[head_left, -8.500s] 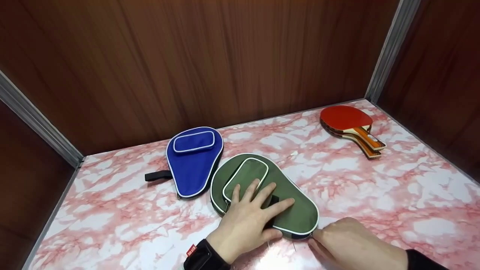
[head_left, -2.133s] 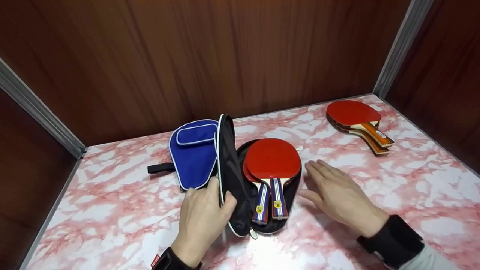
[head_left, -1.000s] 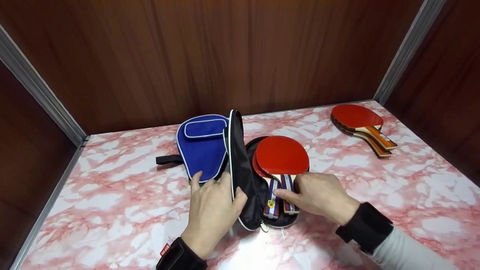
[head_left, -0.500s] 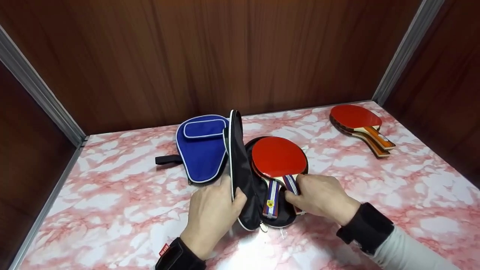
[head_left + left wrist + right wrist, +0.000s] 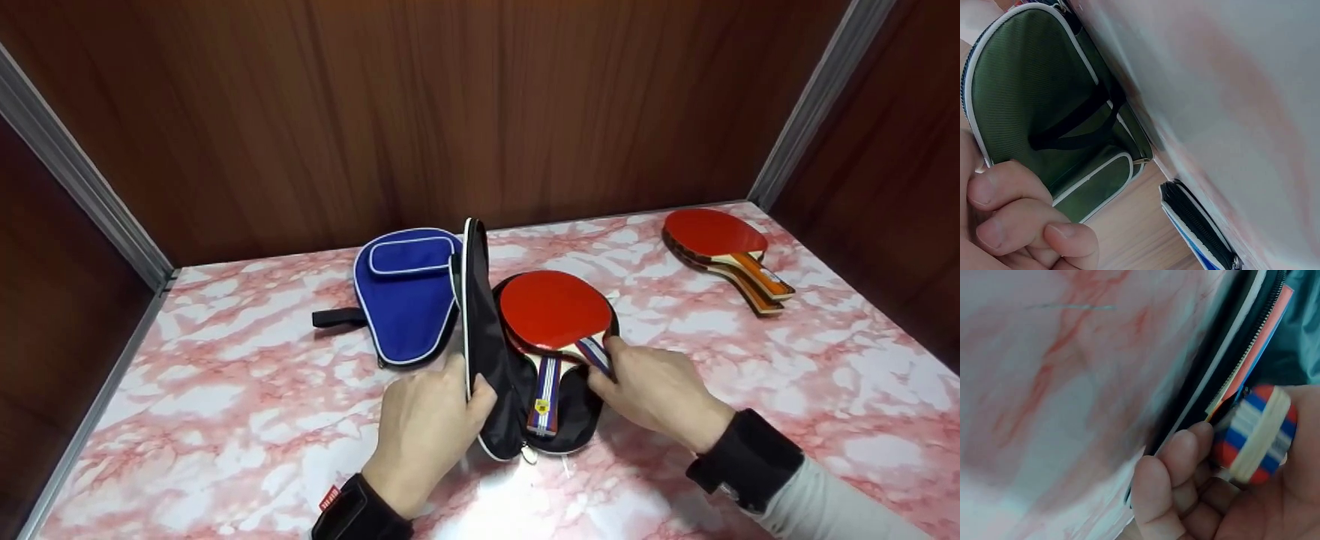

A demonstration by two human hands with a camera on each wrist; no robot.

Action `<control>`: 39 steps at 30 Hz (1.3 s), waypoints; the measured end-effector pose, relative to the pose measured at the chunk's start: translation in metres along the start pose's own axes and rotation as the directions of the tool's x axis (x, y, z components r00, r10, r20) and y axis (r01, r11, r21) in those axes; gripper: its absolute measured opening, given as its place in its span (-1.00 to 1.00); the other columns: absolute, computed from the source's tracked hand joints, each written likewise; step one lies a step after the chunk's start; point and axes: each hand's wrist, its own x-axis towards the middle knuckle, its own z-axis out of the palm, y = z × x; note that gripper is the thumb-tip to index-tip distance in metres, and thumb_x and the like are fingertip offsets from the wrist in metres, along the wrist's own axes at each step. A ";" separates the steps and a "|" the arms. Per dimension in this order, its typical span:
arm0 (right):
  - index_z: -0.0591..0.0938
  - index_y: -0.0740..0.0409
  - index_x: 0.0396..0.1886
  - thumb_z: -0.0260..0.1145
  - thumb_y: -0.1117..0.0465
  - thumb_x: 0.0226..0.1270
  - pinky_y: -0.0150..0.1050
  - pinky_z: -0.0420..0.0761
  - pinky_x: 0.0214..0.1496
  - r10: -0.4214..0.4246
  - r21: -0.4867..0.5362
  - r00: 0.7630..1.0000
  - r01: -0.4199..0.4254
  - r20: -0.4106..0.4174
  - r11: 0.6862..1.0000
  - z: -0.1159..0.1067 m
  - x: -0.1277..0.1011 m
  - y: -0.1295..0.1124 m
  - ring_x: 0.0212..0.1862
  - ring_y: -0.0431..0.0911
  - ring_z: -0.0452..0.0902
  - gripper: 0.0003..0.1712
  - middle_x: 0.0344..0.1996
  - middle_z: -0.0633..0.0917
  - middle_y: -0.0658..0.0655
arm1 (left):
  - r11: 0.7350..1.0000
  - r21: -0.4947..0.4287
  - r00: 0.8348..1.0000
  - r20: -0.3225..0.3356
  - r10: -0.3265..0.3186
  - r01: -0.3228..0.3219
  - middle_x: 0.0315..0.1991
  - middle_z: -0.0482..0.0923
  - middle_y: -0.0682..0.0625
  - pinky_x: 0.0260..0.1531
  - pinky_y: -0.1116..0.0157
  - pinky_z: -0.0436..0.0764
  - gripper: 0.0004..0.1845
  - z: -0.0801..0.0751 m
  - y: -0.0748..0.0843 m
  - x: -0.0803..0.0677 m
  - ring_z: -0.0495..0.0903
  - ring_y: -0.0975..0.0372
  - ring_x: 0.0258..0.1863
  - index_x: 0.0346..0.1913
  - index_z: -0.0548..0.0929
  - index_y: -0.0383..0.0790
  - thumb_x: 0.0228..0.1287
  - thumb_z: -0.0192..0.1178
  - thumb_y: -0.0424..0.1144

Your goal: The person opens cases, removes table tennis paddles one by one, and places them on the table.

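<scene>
A green racket case (image 5: pixel 491 352) lies unzipped in the middle of the pink marble tabletop (image 5: pixel 750 360). My left hand (image 5: pixel 431 420) grips its lid and holds it upright; the green outside with a black strap (image 5: pixel 1072 126) fills the left wrist view. Two red paddles sit in the black lining. My right hand (image 5: pixel 652 390) grips the striped handle (image 5: pixel 1255 436) of the top paddle (image 5: pixel 555 309) and has it tilted up. The lower paddle's handle (image 5: pixel 544 394) stays in the case.
A closed blue case (image 5: pixel 405 289) with a black strap lies just left of the raised lid. Two more red paddles (image 5: pixel 720 247) are stacked at the far right corner. Wooden walls close in the back and both sides.
The case went from zipped shut to open with its lid raised. Within the last second my right hand took the top paddle's handle and swung it rightward off the lower one.
</scene>
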 end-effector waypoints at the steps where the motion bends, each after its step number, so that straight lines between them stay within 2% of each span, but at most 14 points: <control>1: 0.52 0.09 -0.25 0.30 -0.02 0.54 0.12 0.55 -0.38 0.002 0.001 1.000 -0.002 -0.004 1.000 0.000 0.000 0.002 -0.50 0.02 0.55 -0.71 -0.61 0.50 0.02 | 1.000 0.003 1.000 -0.004 0.004 -0.004 -0.74 0.38 0.02 -0.73 0.03 0.35 -0.73 0.000 0.000 0.000 0.53 -0.06 -0.75 -0.50 0.52 -0.13 0.24 0.38 -0.17; 5: 0.50 0.15 -0.20 0.27 -0.02 0.62 0.07 0.50 -0.42 -0.007 0.002 1.000 0.007 -0.027 1.000 -0.002 -0.002 0.009 -0.56 0.01 0.48 -0.67 -0.63 0.47 0.03 | 0.999 0.025 0.999 -0.023 0.023 -0.022 -0.78 0.38 -0.01 -0.75 0.04 0.33 -0.73 0.001 0.001 -0.001 0.51 -0.06 -0.78 -0.50 0.52 -0.15 0.23 0.38 -0.17; 12: 0.47 0.12 -0.23 0.37 0.05 0.61 -0.09 0.33 -0.51 -0.096 0.011 0.987 0.098 -0.128 0.995 -0.004 -0.004 0.022 -0.62 -0.07 0.31 -0.68 -0.64 0.37 -0.02 | 0.999 0.025 1.000 -0.017 0.022 -0.022 -0.78 0.36 0.02 -0.76 0.05 0.29 -0.71 0.002 0.001 -0.002 0.50 -0.04 -0.78 -0.50 0.50 -0.12 0.25 0.39 -0.14; 22: 0.53 0.12 -0.17 0.34 0.02 0.65 -0.07 0.40 -0.48 -0.072 0.062 0.980 0.085 -0.188 0.994 -0.011 -0.001 0.039 -0.56 -0.10 0.37 -0.72 -0.59 0.45 -0.03 | 0.999 0.035 1.000 -0.009 0.009 -0.009 -0.77 0.39 0.00 -0.76 0.04 0.32 -0.75 -0.001 0.004 0.001 0.51 -0.05 -0.78 -0.48 0.55 -0.17 0.25 0.37 -0.17; 28: 0.52 0.16 -0.16 0.23 -0.02 0.72 -0.01 0.47 -0.47 0.008 0.093 0.984 0.008 -0.177 0.996 -0.023 0.013 0.061 -0.54 -0.04 0.45 -0.67 -0.55 0.50 0.03 | 0.999 0.041 1.000 -0.010 0.007 -0.007 -0.77 0.41 -0.02 -0.76 0.04 0.33 -0.75 -0.001 0.004 0.001 0.51 -0.04 -0.78 -0.48 0.56 -0.18 0.24 0.37 -0.16; 32: 0.51 0.20 -0.19 0.20 -0.03 0.71 0.11 0.50 -0.43 0.070 0.075 0.984 -0.058 -0.164 0.995 -0.026 0.027 0.080 -0.51 0.08 0.53 -0.62 -0.56 0.51 0.10 | 0.999 0.046 1.000 -0.026 0.012 -0.011 -0.78 0.42 -0.03 -0.77 0.04 0.32 -0.74 0.001 0.004 0.000 0.51 -0.05 -0.79 -0.48 0.55 -0.17 0.23 0.38 -0.16; 36: 0.51 0.29 -0.15 0.16 -0.05 0.71 0.24 0.53 -0.31 0.124 0.059 0.985 -0.117 -0.119 0.991 -0.026 0.041 0.096 -0.44 0.24 0.61 -0.56 -0.54 0.55 0.18 | 0.999 0.050 0.999 -0.044 0.024 -0.022 -0.78 0.43 -0.03 -0.78 0.05 0.31 -0.75 0.002 0.004 -0.002 0.50 -0.05 -0.80 -0.48 0.55 -0.17 0.22 0.39 -0.17; 39: 0.48 0.37 -0.09 0.14 -0.06 0.73 0.26 0.55 -0.27 0.143 0.035 0.987 -0.141 -0.069 0.989 -0.027 0.052 0.102 -0.39 0.30 0.62 -0.51 -0.51 0.56 0.25 | 0.999 0.048 0.998 -0.053 0.026 -0.024 -0.78 0.43 -0.03 -0.78 0.05 0.31 -0.75 0.003 0.003 -0.002 0.50 -0.05 -0.80 -0.48 0.55 -0.17 0.21 0.39 -0.17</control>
